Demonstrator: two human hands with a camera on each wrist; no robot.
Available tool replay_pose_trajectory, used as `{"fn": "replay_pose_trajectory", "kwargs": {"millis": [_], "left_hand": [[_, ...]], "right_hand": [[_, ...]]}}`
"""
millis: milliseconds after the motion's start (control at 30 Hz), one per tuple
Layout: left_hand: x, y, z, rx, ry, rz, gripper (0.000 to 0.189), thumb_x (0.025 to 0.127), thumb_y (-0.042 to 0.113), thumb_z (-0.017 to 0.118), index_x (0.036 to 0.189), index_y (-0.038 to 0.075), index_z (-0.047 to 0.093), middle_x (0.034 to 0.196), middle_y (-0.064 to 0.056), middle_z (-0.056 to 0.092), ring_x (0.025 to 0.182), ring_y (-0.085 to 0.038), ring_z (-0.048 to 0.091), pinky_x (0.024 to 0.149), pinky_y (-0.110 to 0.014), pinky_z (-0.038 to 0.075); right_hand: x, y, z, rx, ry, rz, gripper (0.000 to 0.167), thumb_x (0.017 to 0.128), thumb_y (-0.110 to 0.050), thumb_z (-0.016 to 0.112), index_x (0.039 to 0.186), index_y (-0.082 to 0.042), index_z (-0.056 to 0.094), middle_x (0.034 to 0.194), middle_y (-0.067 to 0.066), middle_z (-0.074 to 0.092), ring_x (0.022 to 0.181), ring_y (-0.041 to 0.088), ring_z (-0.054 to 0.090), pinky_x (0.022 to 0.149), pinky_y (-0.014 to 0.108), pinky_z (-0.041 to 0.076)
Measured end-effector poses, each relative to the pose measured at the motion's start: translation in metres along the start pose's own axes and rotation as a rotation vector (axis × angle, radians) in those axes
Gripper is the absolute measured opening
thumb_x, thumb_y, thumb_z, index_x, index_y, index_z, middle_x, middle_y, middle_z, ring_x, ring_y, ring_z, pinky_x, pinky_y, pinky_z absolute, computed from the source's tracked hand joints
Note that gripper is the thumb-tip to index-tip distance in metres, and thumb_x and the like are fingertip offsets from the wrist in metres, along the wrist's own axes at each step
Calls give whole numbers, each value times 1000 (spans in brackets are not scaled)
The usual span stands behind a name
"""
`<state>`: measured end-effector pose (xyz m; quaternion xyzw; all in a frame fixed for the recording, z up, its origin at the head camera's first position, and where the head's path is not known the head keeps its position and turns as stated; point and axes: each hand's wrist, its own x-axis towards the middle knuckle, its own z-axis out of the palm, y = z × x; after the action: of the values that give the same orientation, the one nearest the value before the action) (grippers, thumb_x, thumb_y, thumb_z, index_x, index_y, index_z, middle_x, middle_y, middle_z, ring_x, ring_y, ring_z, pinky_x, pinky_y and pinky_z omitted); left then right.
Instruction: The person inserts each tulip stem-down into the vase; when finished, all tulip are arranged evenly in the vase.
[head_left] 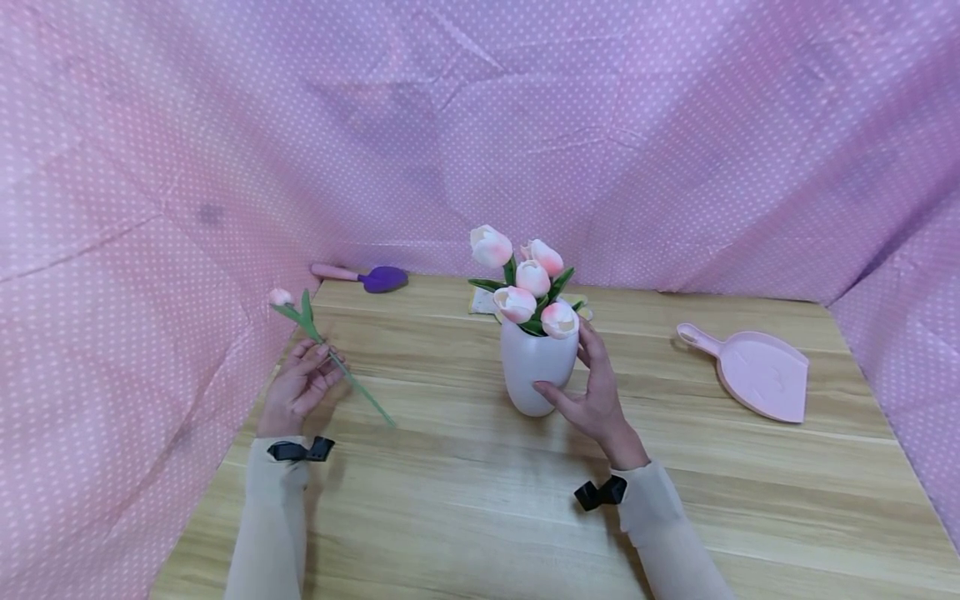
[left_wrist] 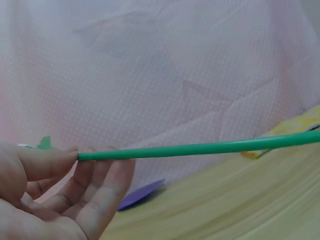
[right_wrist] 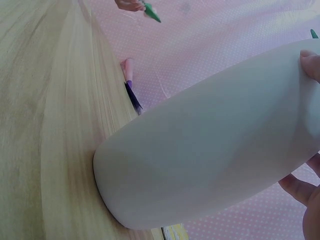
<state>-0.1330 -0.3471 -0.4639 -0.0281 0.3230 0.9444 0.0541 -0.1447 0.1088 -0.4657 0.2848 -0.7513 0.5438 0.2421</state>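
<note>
My left hand (head_left: 306,383) pinches the green stem of a single pink-white tulip (head_left: 360,389) between thumb and fingers. Its bloom points away to the upper left and the stem's bare end slants down to the right; the left wrist view shows the stem (left_wrist: 200,148) running across to the right. A white vase (head_left: 536,371) stands upright on the table, with several pink-white tulips (head_left: 532,279) and green leaves in it. My right hand (head_left: 596,396) grips the vase from its right side, thumb across the front and fingers behind, partly hidden by it.
At the back left lies a trowel (head_left: 384,279) with a purple blade and pink handle. A pink dustpan (head_left: 765,375) lies at the right. Behind the vase is a flat yellow and white item (head_left: 482,300), partly covered. Pink dotted cloth (head_left: 450,125) walls the table (head_left: 465,500).
</note>
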Motion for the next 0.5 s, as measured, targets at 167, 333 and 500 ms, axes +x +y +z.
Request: {"fn": "replay_pose_trajectory", "kwargs": {"millis": [167,333,500], "left_hand": [[-5,-4,13,-59,-12,102,26,105,-6,33,107,3,58,93,-17,70,88,-30,73,85,-43,64],[-10,-7,28,-81,13,178,25,103,-8,38,107,2,60,92,-17,70,88,-32,73,84,-45,64],[-15,-11,48,-107,10,236,24,103,-8,37,104,2,59,91,-19,72,87,-33,73,82,-46,64]], "right_hand": [[0,0,0,-15,4,-1,90,88,-50,72,152,-2,31,155,22,39,145,5,37,104,65,47],[0,-1,0,-36,2,8,93,87,-57,68,152,-2,30,155,22,39,145,6,38,105,63,48],[0,-1,0,-33,-4,26,93,86,-54,71,152,-2,30,155,19,39,144,10,39,107,60,49]]}}
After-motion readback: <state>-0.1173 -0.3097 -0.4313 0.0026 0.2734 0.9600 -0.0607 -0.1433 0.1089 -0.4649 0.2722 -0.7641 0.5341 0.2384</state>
